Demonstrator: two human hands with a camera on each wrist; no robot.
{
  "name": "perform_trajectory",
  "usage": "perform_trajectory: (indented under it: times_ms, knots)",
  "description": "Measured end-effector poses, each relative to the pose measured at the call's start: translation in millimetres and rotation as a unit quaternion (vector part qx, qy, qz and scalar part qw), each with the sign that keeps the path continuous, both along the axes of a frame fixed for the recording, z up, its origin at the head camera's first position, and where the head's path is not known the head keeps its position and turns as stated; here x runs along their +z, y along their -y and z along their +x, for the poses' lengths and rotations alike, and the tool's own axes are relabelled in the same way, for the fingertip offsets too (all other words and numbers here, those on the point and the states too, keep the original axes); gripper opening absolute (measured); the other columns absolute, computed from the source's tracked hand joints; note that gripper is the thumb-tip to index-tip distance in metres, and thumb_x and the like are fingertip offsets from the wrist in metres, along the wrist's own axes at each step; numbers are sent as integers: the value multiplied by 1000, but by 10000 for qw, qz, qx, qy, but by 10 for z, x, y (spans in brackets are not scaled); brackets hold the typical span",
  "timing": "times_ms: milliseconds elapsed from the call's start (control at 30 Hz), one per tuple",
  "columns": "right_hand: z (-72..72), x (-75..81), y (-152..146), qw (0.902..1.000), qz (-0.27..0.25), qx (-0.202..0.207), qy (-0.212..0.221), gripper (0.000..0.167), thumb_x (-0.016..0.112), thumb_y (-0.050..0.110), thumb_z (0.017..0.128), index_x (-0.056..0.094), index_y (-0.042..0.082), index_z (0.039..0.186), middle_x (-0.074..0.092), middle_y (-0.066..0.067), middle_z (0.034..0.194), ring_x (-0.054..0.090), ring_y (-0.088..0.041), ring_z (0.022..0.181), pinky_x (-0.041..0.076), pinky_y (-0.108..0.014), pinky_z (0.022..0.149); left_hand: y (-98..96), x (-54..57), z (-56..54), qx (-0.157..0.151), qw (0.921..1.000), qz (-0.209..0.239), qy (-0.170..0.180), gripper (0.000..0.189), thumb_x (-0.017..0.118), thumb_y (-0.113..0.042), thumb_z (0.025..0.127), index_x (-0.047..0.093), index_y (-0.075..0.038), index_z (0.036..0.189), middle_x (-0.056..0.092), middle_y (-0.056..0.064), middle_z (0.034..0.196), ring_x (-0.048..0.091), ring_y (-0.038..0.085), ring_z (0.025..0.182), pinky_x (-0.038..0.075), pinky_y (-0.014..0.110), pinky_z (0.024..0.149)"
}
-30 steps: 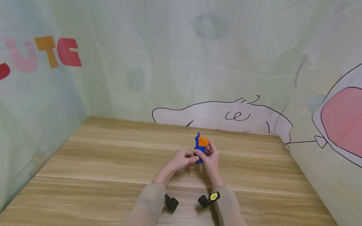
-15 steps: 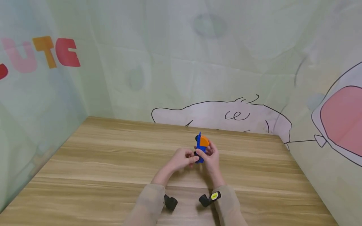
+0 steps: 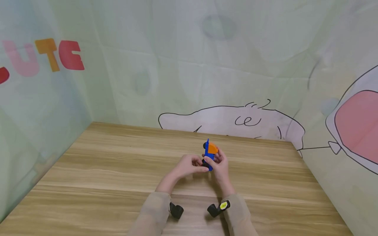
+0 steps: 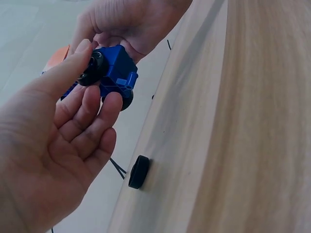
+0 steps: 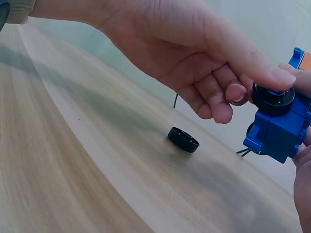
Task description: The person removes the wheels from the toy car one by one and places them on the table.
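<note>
Above the table, the toy truck (likely light, stiff plastic, best held by its body) is gripped by the right hand, one wheel pinched by the left hand.

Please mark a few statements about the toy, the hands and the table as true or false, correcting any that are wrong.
1. The right hand holds the blue and orange toy. True.
2. The left hand is clear of the toy. False: its thumb touches one of the toy's wheels.
3. A loose black wheel is on the table. True.
4. The toy rests on the table. False: it is held above it.
5. Both sleeves are beige. True.
</note>
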State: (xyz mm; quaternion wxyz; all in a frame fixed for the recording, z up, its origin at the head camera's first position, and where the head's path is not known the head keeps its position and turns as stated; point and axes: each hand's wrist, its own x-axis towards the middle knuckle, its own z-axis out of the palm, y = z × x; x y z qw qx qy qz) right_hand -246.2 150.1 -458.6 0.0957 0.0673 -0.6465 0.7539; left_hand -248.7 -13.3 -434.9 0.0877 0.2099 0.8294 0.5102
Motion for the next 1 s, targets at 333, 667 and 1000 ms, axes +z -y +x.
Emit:
perform_trajectory:
  times_ms: [333,667,1000]
  knots:
    - [-3,-15,0,10000,79,-5,25,48,67,-6,86,50,-7,131,75,1,95,70,-7,84,53,-20,82,7,7,8,76,10000,41,15,29,82,-21,80,68,0,94,68,7,86,58,12,74,49,23,70]
    - [-17,-29,13,9995,282,-112,94,52,69,-2,87,49,-4,135,65,-31,116,69,-7,86,53,-20,83,-5,13,-1,190,9995,-133,-191,31,84,-23,77,75,-1,95,74,10,92,65,14,80,55,30,77]
    - [-24,19,29,9963,760,-248,308,58,72,-1,85,48,-6,136,66,-26,115,65,-4,83,51,-17,81,-6,55,-3,55,9973,-516,-514,20,82,-22,78,77,-4,88,75,5,81,55,7,66,48,21,65]
